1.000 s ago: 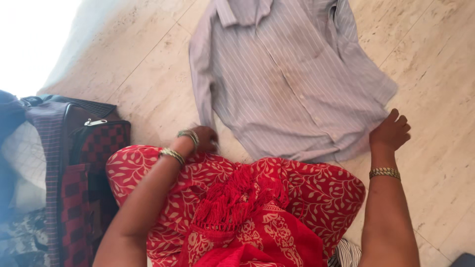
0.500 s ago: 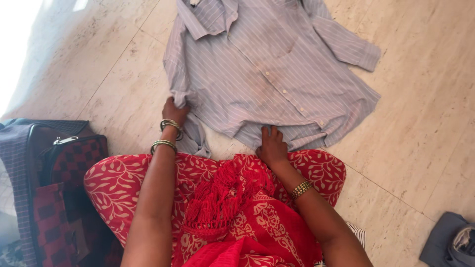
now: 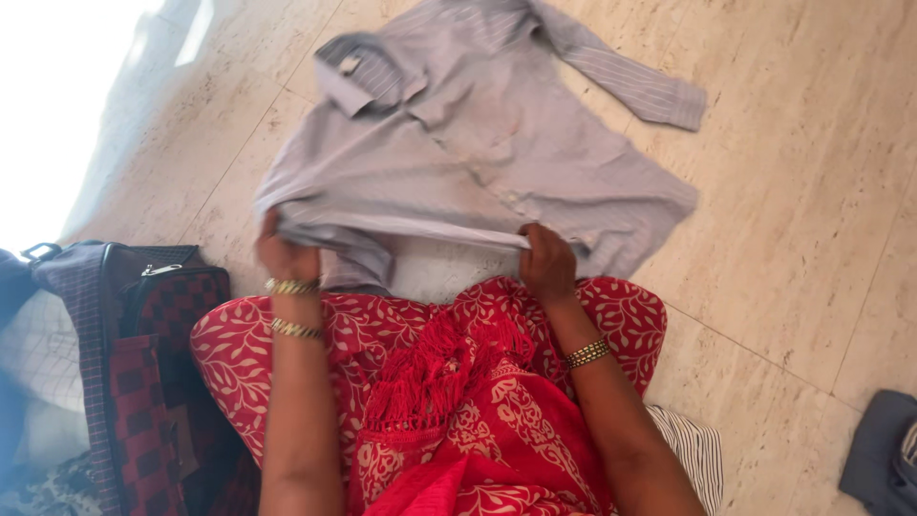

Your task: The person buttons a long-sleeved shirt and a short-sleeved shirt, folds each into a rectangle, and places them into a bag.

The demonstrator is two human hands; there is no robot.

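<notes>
A light grey striped shirt (image 3: 478,153) lies spread on the pale stone floor (image 3: 793,220), collar toward the upper left and one sleeve stretched to the upper right. My left hand (image 3: 284,256) grips the shirt's near hem at its left corner. My right hand (image 3: 546,260) grips the same hem further right. Between the two hands the hem is lifted off the floor and pulled taut. Both wrists wear gold bangles. My lap, covered in red patterned cloth (image 3: 449,382), fills the bottom centre.
An open bag (image 3: 143,354) with red and black checked lining sits at the left beside my knee. A dark grey garment (image 3: 884,454) lies at the bottom right corner. A striped cloth (image 3: 693,444) peeks from under my right leg. Bright sunlight washes out the upper left.
Both hands have closed on the shirt's near hem and raised it off the floor. My right hand moved in from the shirt's right side toward the middle.
</notes>
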